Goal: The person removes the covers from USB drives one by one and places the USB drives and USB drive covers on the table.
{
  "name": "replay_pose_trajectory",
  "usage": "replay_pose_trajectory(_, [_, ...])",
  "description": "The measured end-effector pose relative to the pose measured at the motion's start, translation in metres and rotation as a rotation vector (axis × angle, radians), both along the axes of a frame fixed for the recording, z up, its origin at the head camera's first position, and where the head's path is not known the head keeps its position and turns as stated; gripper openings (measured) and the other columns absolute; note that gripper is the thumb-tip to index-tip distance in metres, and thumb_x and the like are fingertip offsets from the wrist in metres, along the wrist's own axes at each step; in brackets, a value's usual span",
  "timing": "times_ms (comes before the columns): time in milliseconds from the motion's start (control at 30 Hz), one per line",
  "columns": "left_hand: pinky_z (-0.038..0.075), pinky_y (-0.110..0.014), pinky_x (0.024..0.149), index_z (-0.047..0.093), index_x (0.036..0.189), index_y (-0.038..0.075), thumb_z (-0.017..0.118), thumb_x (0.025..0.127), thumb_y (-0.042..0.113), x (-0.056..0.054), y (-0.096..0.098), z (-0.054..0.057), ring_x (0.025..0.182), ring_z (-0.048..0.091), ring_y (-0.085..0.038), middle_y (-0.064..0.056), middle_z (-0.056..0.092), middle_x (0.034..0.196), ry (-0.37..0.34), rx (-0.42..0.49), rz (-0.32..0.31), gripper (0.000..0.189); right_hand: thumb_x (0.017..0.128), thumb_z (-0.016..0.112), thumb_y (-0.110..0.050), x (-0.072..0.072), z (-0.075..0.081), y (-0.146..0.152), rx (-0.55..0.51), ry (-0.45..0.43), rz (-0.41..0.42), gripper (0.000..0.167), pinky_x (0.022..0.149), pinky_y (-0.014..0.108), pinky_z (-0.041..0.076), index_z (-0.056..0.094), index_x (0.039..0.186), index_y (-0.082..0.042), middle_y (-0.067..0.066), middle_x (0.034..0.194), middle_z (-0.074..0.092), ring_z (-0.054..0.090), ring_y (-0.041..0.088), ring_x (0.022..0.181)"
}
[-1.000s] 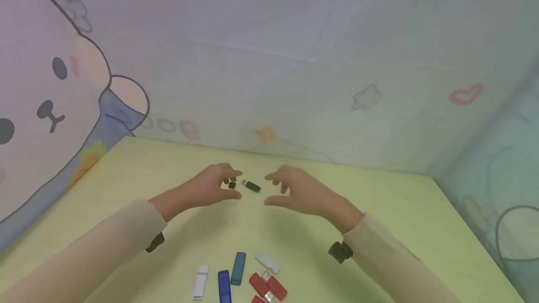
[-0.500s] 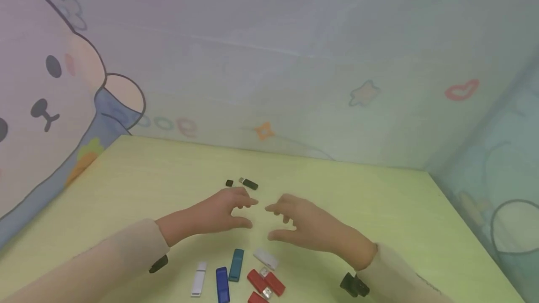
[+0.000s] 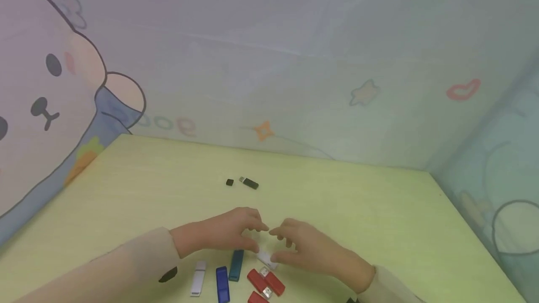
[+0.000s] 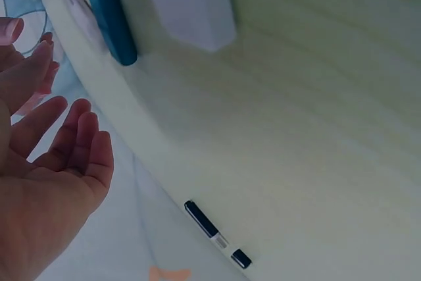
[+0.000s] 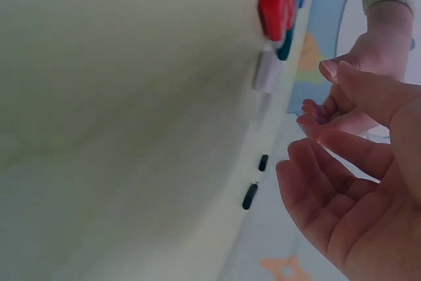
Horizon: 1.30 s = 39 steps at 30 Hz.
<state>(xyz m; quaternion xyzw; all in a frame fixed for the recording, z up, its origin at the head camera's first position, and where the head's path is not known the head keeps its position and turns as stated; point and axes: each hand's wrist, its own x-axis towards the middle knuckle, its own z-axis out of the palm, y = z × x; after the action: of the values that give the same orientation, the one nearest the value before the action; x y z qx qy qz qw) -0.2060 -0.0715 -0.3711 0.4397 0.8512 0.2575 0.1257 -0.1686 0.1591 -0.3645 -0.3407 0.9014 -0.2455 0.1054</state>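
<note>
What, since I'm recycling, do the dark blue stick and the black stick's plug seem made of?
Dark blue stick: probably smooth, glossy plastic, from its even colour and paler edges. Plug: likely metal, from its silvery look; too small to judge the finish.

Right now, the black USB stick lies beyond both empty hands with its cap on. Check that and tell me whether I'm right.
Not quite: the cap is off. The head view shows it lying apart from the black USB stick, whose metal plug is bare. The rest holds: the stick lies beyond the left hand and the right hand, both empty.
</note>
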Motion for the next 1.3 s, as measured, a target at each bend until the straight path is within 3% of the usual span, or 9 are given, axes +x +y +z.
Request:
replay_pose_trajectory(300, [0.045,-0.018,0.075,0.07,0.114,0.006,0.077,0.08,0.015,0.003,0.006,-0.011,0.082,0.051,-0.004,0.006,0.059,0.089,-0.017,-0.05,-0.034,0.036,0.086,0.072,-0.031,0.0,-0.012,-0.004,0.025,-0.058,0.007,0.044,0.07,0.019,0.048,0.065,0.12,-0.004,-0.002,0.098,0.063,0.052,0.004,0.079])
replay_pose_trajectory(633, [0.04,-0.014,0.065,0.073,0.105,0.006,0.078,0.078,0.014,0.002,0.011,-0.018,0.071,0.041,0.0,0.008,0.051,0.078,0.032,-0.067,-0.069,0.03,0.087,0.072,-0.023,-0.004,-0.018,-0.006,0.047,-0.028,0.059,0.032,0.064,0.016,0.042,0.069,0.113,-0.004,-0.008,0.08,0.055,0.044,0.002,0.07])
replay_pose_trajectory(767, [0.039,-0.015,0.065,0.073,0.107,0.005,0.078,0.078,0.014,0.002,0.012,-0.018,0.072,0.041,-0.001,0.008,0.05,0.078,0.014,-0.07,-0.055,0.031,0.087,0.072,-0.022,-0.005,-0.018,-0.008,0.072,-0.021,0.067,0.027,0.061,0.016,0.039,0.07,0.109,-0.006,-0.01,0.075,0.049,0.042,0.002,0.068])
replay_pose_trajectory(1300, [0.037,-0.013,0.064,0.076,0.099,0.006,0.076,0.08,0.01,0.004,0.016,-0.02,0.07,0.037,0.001,0.009,0.048,0.074,0.048,-0.071,-0.07,0.019,0.085,0.074,-0.022,-0.007,-0.021,-0.011,0.087,-0.075,0.061,0.024,0.066,0.017,0.042,0.073,0.105,-0.009,-0.013,0.079,0.054,0.044,0.001,0.071])
